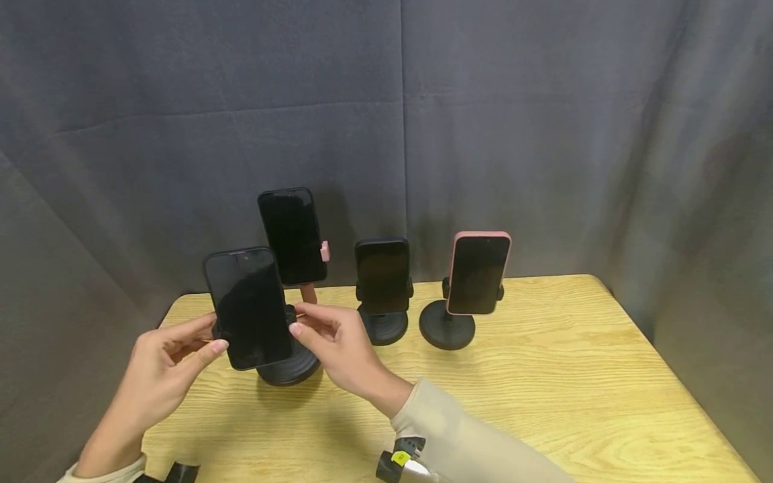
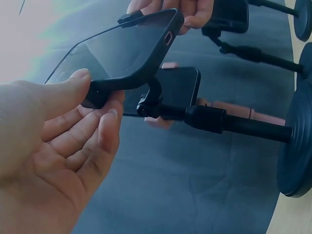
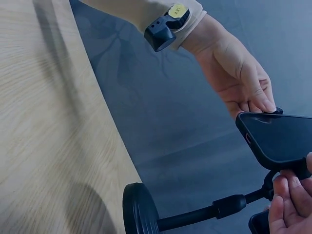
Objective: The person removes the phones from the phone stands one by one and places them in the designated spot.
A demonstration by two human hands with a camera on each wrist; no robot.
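Observation:
A black smartphone [image 1: 249, 308] sits upright, leaning slightly, in the clamp of a black phone stand [image 1: 290, 367]. My left hand [image 1: 160, 376] pinches the clamp's left arm at the phone's edge; in the left wrist view its thumb [image 2: 73, 87] lies in front and the fingers behind. On the opposite side, my right hand [image 1: 344, 345] pinches the right clamp arm [image 1: 291, 314] between thumb and fingers. The right wrist view shows the stand's round base [image 3: 139, 209] on the table and its pole [image 3: 187, 219] rising to the phone.
Right behind stands another phone [image 1: 292, 235] in a pink holder [image 1: 308, 293]. To the right are a smaller dark phone [image 1: 383, 275] and a pink-cased phone [image 1: 480, 274], each on a black stand. Grey curtains [image 1: 513, 134] surround the wooden table [image 1: 574, 376].

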